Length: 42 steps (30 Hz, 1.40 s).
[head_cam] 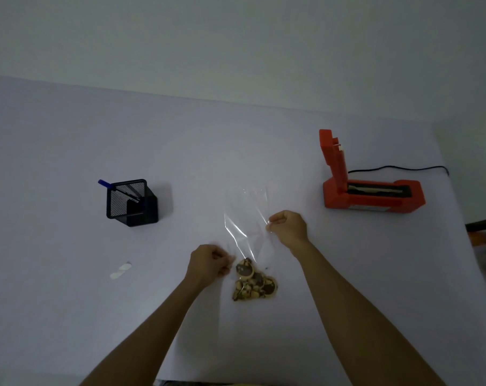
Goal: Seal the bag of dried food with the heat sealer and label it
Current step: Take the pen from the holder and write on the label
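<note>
We see the clear bag with dried food bunched at its near end, the red heat sealer open, a white label flat on the counter

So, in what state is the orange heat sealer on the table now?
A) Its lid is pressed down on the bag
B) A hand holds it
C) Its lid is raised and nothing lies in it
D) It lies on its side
C: the heat sealer stands with its lid up, while both hands pinch the bag away from it.

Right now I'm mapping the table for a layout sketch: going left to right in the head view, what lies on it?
Black mesh pen holder → white label strip → clear plastic bag of dried food → red heat sealer.
</note>
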Each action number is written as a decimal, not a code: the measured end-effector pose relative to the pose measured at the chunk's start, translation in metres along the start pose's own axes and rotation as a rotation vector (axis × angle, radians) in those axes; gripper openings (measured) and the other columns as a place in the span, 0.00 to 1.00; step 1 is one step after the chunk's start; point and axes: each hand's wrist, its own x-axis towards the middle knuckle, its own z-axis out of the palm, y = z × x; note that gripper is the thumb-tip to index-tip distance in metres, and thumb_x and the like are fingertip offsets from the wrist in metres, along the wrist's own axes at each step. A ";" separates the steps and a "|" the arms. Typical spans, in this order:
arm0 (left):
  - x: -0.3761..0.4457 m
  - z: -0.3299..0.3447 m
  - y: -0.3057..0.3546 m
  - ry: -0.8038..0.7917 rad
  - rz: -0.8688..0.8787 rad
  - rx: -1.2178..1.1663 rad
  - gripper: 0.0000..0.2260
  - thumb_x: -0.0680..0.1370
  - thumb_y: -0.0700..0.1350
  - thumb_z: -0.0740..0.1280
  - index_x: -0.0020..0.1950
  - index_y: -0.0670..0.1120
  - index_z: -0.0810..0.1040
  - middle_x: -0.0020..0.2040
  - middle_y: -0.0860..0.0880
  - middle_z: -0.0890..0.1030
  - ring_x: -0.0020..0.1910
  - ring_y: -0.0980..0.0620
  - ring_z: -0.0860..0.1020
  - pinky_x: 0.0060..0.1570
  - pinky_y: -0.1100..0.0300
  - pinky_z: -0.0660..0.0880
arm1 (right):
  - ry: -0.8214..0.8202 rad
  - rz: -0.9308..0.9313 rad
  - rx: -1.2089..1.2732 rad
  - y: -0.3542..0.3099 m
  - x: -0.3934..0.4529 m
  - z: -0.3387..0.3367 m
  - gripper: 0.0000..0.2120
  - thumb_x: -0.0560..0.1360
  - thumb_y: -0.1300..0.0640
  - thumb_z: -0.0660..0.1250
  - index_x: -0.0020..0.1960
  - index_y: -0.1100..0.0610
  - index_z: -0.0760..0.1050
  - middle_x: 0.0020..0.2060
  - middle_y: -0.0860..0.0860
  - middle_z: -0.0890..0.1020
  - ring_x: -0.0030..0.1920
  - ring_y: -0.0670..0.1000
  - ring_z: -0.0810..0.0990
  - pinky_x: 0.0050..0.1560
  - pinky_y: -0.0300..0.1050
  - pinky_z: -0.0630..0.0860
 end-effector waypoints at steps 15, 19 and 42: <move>0.001 -0.004 0.005 -0.029 -0.031 0.078 0.08 0.69 0.44 0.77 0.33 0.43 0.82 0.32 0.44 0.84 0.31 0.51 0.82 0.41 0.55 0.82 | 0.056 0.029 -0.073 0.005 -0.004 -0.003 0.09 0.68 0.62 0.72 0.49 0.56 0.80 0.44 0.52 0.83 0.46 0.52 0.81 0.46 0.42 0.77; -0.009 -0.003 0.014 0.044 -0.032 0.210 0.14 0.70 0.54 0.75 0.31 0.46 0.79 0.30 0.50 0.81 0.30 0.56 0.79 0.40 0.62 0.78 | -0.032 0.003 -0.052 0.003 -0.004 -0.008 0.09 0.68 0.58 0.75 0.43 0.57 0.76 0.36 0.53 0.80 0.37 0.53 0.78 0.39 0.43 0.73; -0.089 -0.179 0.045 0.674 0.254 0.100 0.06 0.78 0.47 0.65 0.48 0.46 0.78 0.42 0.50 0.81 0.39 0.54 0.78 0.36 0.68 0.71 | -0.292 -0.771 -0.244 -0.168 -0.113 0.109 0.04 0.74 0.57 0.70 0.44 0.58 0.82 0.39 0.48 0.80 0.41 0.48 0.77 0.39 0.38 0.72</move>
